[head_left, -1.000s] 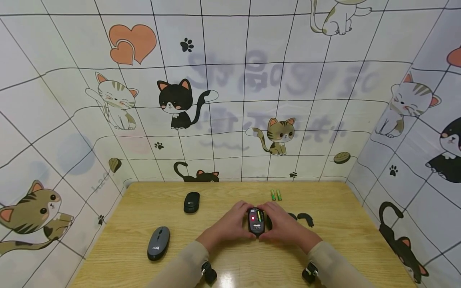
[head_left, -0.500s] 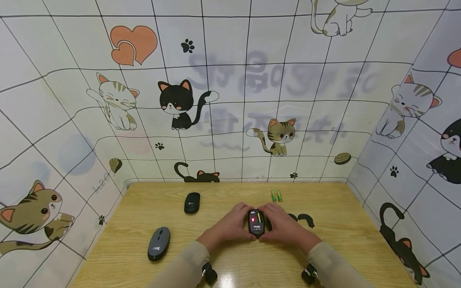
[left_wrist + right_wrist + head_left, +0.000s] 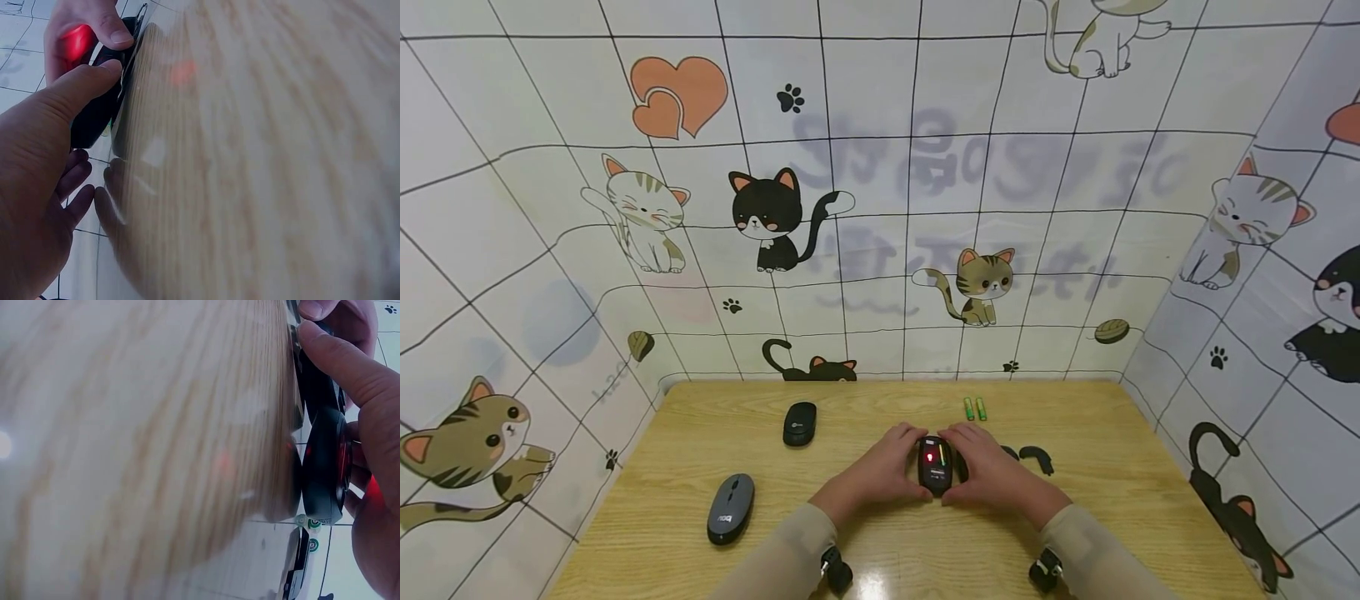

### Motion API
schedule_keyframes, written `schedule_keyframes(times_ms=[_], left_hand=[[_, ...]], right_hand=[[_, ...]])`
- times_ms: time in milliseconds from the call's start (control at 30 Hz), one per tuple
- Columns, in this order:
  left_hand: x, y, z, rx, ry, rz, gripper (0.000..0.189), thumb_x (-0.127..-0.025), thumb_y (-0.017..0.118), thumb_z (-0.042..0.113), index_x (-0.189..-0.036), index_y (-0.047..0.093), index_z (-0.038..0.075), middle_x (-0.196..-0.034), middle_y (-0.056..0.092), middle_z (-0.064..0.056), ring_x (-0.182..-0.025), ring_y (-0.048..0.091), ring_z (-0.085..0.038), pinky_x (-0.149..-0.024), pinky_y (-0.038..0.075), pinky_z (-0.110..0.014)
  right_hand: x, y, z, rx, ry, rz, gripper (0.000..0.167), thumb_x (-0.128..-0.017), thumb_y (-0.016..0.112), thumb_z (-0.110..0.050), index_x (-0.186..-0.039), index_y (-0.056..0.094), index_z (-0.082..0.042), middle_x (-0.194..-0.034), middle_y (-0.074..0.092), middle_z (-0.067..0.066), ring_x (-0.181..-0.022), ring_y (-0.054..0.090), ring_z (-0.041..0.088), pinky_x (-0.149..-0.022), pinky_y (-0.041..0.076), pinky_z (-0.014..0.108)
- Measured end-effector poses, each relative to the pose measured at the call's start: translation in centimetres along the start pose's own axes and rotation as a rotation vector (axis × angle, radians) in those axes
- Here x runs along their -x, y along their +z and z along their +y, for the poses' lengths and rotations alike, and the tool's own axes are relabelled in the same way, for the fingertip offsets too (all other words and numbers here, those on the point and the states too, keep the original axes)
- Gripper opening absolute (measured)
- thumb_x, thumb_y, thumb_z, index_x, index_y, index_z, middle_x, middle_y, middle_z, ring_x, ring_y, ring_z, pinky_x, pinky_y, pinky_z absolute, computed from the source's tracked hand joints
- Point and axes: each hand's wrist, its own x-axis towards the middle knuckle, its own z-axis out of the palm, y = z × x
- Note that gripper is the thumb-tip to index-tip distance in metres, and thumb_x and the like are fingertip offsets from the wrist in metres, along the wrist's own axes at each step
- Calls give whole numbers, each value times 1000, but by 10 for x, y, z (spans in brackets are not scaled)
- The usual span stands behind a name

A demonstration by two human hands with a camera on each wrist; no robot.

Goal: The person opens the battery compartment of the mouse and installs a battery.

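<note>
A black computer mouse [image 3: 936, 477] lies belly up between my hands, a red light glowing on its underside and a battery slot with a yellow-green strip showing. My left hand [image 3: 883, 468] grips its left side, thumb at the near end and fingers at the far end. My right hand [image 3: 992, 473] holds the right side the same way, and both thumbs almost meet. In the left wrist view the mouse [image 3: 94, 119] is close over the tabletop. Another dark mouse [image 3: 322, 465] sits by my right palm in the right wrist view, mostly hidden by that hand in the head view.
On the wooden table [image 3: 647, 500], a small black mouse [image 3: 800, 423] stands at the back left and a grey mouse [image 3: 731, 509] nearer me. Two green batteries [image 3: 975, 408] lie at the back. Black curved pieces [image 3: 1037, 458] lie right of my right hand.
The held mouse has tilted slightly, and the pale label on its underside shows less clearly. Both hands keep their grip in nearly the same place.
</note>
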Motion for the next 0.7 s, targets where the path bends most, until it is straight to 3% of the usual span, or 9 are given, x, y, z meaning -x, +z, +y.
schedule_keyframes(times_ms=[400,700], left_hand=[[2,-2,-1,10,19,7,104,-82,100,47,-164,47,11,-148,53,-1,-137,54,-16,-120,49,-38],[6,-9,-7,28,16,16,105,-85,96,51,-167,45,10,-153,52,-2,-142,52,-19,-120,49,-41]], right_hand=[[0,-3,-3,-40,16,-7,105,-79,99,-54,-160,53,-8,-156,55,6,-148,46,32,-123,40,63],[-2,-6,-10,-93,-9,33,104,-82,97,-58,-159,53,-4,-156,56,9,-146,49,33,-121,44,64]])
